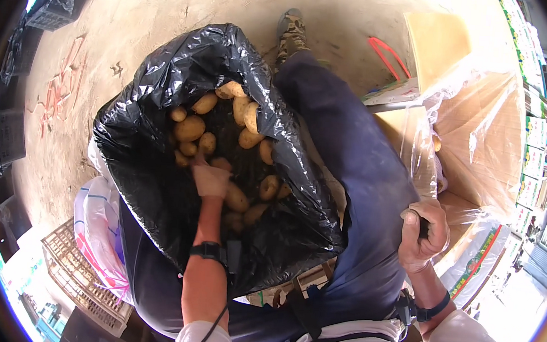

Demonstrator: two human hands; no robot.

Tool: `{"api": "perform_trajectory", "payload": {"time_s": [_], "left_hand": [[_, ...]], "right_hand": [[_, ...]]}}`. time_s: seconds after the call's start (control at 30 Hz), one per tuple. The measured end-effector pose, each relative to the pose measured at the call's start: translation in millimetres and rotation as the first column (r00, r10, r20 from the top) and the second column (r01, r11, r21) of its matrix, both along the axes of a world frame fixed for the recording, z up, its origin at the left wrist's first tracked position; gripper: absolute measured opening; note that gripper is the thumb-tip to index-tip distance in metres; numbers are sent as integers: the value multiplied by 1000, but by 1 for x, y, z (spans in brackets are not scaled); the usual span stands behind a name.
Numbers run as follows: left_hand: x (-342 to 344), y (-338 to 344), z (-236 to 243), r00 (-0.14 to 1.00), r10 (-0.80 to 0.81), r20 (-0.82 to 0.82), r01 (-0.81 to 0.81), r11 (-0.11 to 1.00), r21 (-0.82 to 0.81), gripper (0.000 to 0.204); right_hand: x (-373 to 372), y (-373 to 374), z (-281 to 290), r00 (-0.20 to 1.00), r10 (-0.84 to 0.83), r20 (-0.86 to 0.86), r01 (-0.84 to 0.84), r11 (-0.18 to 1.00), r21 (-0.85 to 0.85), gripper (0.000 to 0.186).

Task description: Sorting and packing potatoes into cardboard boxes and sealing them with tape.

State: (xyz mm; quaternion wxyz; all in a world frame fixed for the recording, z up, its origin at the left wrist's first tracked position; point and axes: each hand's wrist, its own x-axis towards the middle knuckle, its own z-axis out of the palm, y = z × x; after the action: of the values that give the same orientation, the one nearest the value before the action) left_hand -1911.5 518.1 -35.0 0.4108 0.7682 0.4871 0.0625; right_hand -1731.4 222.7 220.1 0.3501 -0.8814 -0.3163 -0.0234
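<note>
Potatoes [190, 128] lie in bag [163, 98] between person's legs; left hand [210, 179] inside bag among them. Right hand [423, 234] right of bag, beside cardboard box [482, 136]. Crate [79, 271] lower left on floor [138, 6].

Beyond our knees we see a dusty concrete floor [170, 8] with red markings [58, 93] painted on it at the left. Dark plastic crates [7, 131] stack along the left edge, another [59, 0] lies at the upper left. A pale slatted crate [79, 278] sits at the lower left, just beside a white plastic bag with pink print [99, 228]. To the right stands a large cardboard box [482, 136] lined with clear plastic film [470, 206]. A red loop handle [388, 55] lies near it. Printed cartons [534, 127] line the far right.
</note>
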Motion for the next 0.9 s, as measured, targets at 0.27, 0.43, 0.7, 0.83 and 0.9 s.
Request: {"api": "perform_trajectory", "payload": {"time_s": [0.27,0.43,0.7,0.83,0.9], "left_hand": [[26,12,-24,966,198,-168,-161,965,208,70],[32,6,-30,949,138,-285,-107,987,121,68],[-9,13,-33,954,230,-192,-257,958,-130,42],[-5,-37,48,836,507,211,-231,674,-702,51],[-2,-55,99,732,534,424,-143,728,-671,48]], "right_hand": [[-3,8,1,1000,10,1,-10,1000,4,9],[-1,5,2,1000,-15,8,14,1000,11,8],[-10,16,9,998,-8,58,11,999,-46,6],[-11,6,7,996,49,-75,-49,999,8,8],[-23,21,15,977,160,-142,-142,981,130,16]]}}
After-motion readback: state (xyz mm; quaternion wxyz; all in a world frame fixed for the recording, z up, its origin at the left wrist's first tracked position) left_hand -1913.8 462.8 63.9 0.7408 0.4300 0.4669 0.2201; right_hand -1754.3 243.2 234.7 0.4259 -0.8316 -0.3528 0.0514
